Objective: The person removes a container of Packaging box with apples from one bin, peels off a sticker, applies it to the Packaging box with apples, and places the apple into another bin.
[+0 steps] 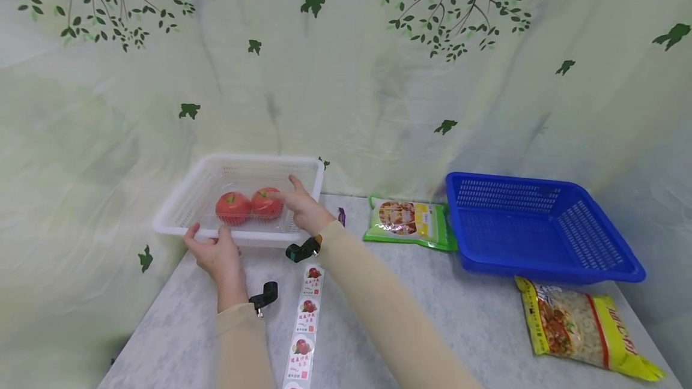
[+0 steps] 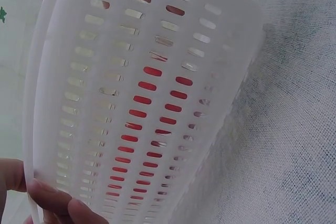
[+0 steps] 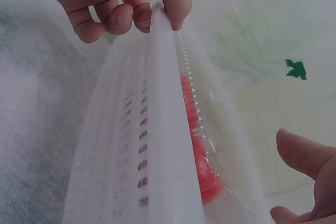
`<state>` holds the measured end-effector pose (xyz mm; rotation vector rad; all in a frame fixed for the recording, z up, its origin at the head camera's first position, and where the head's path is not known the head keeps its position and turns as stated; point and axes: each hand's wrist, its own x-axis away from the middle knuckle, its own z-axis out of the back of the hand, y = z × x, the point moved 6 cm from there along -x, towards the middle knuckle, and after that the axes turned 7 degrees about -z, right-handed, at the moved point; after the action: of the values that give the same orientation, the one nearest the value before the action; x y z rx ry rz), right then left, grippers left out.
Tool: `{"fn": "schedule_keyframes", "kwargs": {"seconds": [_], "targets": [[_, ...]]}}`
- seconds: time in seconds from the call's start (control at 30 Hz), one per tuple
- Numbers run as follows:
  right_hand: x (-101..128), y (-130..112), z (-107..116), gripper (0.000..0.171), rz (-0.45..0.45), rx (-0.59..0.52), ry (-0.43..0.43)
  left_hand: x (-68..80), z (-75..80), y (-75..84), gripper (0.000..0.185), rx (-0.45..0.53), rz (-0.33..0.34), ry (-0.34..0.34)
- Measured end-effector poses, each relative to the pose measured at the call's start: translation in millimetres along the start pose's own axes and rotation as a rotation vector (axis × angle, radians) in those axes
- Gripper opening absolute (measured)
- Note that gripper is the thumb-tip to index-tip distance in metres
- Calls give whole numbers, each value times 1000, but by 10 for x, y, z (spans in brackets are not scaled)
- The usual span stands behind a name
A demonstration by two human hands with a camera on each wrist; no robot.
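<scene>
A white slotted plastic basket (image 1: 189, 197) stands at the back left. Inside lie two red tomatoes (image 1: 233, 208) with green tops, under clear wrap. My left hand (image 1: 218, 260) grips the basket's front rim near its left end; in the left wrist view its curled fingers (image 2: 52, 200) hold that rim. My right hand (image 1: 308, 209) reaches over the basket's right part, beside the right-hand tomato (image 1: 267, 203). Its thumb and fingers are spread apart in the right wrist view, with nothing between them.
A strip of printed fruit stickers (image 1: 307, 317) runs toward the front edge. Right of the basket lie a small purple item (image 1: 342, 216) and a green food packet (image 1: 408, 221). A blue basket (image 1: 505, 263) stands at right, a yellow noodle packet (image 1: 578, 323) before it. A leaf-print curtain (image 1: 346, 89) hangs behind.
</scene>
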<state>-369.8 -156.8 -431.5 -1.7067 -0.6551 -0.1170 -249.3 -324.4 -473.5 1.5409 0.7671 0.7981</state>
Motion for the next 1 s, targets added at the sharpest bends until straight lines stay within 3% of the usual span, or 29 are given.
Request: {"fn": "schedule_keyframes", "kwargs": {"seconds": [0.27,0.47,0.77,1.0], "targets": [[-28,61,-33,84,-19,56,41,12,2,-11,61,1,-9,4],[-78,86,-83,75,-12,193,139,4,2,10,62,-14,-21,15],[-53,126,-142,78,-7,248,150,25,4,26,63,-22,-49,24],[-38,91,-152,69,48,321,143,17,-1,37,63,-29,-73,39]]}}
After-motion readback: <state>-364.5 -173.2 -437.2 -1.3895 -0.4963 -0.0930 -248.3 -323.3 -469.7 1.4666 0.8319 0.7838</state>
